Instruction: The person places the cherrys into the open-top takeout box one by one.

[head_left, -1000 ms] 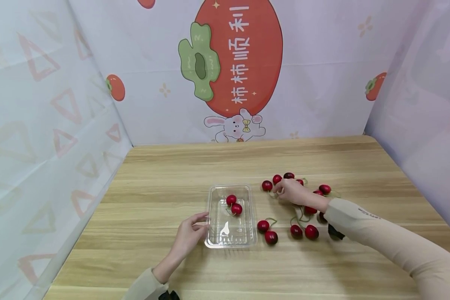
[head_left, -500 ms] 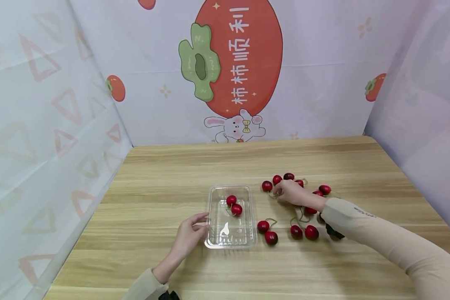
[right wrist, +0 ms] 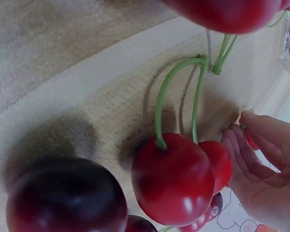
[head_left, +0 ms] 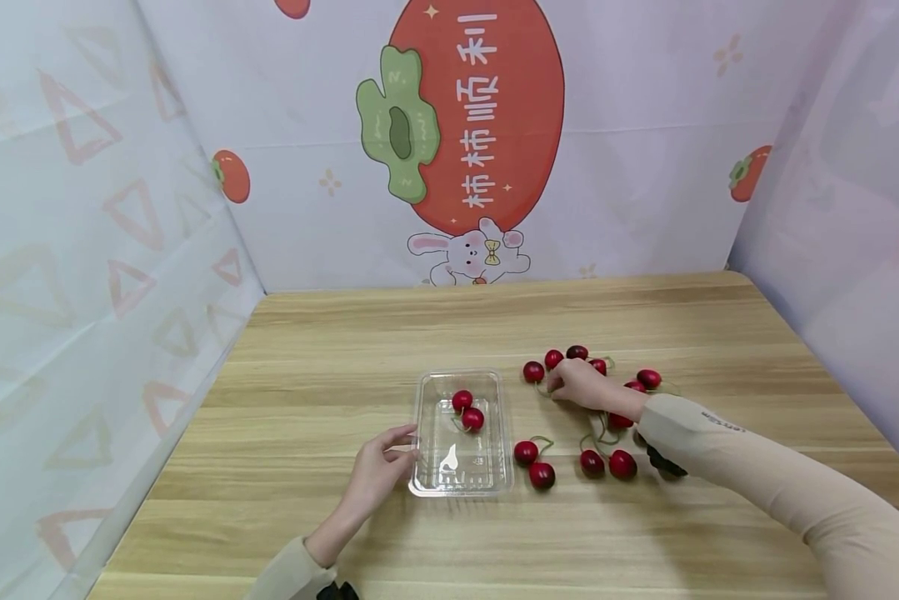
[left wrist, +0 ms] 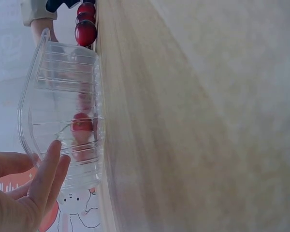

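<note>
Fingertips meet at the stem while the tray gets a light touch

And there's my right hand (head_left: 586, 385) out among the scattered cherries (head_left: 622, 465), thumb and finger brought together in a narrow pinch on a stem (head_left: 542, 391), just beside the dark cherry (head_left: 534, 372) nearest the tray's far corner. Lovely spot to take it, I'd say: pinch firmly at the join, lift slow and straight, and the neighbours shouldn't roll. Over to my left hand (head_left: 382, 467), fingers loose and nearly straight, tips against the side of the clear tray (head_left: 462, 492); keep that light, thin plastic may flex. Inside it, two red cherries (head_left: 472, 418) sit touching toward the far end, stem with them, and just outside the right wall lies another stemmed pair (head_left: 526, 452)
</note>
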{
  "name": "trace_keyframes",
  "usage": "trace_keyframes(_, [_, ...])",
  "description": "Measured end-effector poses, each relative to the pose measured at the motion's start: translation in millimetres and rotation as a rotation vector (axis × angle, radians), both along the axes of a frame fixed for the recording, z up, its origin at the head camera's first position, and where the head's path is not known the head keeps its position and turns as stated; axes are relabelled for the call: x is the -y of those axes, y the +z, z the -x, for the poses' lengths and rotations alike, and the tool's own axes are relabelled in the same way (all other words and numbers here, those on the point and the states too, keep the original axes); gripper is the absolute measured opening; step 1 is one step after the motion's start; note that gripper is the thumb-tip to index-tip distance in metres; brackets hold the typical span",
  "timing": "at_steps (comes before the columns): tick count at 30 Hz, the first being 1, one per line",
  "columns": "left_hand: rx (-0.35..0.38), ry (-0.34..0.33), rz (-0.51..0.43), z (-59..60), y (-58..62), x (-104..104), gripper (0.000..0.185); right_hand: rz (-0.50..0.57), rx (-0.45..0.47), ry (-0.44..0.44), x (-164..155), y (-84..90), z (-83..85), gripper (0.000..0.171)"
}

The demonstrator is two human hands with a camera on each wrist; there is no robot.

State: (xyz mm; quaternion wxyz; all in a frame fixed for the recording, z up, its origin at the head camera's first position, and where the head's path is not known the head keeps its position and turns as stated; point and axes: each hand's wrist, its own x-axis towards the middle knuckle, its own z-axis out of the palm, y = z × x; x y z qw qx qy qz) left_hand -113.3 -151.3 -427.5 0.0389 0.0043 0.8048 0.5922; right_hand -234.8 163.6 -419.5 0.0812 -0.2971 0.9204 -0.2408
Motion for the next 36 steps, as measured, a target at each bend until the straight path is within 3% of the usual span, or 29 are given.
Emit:
trace_keyframes(16, [-0.019, 0.004, 0.017, -1.2, 3.6, -1, 0.039, 0.053, -0.049, -0.013, -3, 1.6, 0.2, 0.004])
trace_keyframes(24, [-0.014, 0.002, 0.013, 0.3, 1.9, 0, 0.040, 0.097, -0.133, -0.026, -5, 3.7, 1.6, 0.005])
trace_keyframes(36, [-0.006, -0.005, 0.004, 0.2, 0.7, 0, 0.040, 0.181, -0.119, -0.031, -6, 13.6, 0.5, 0.005])
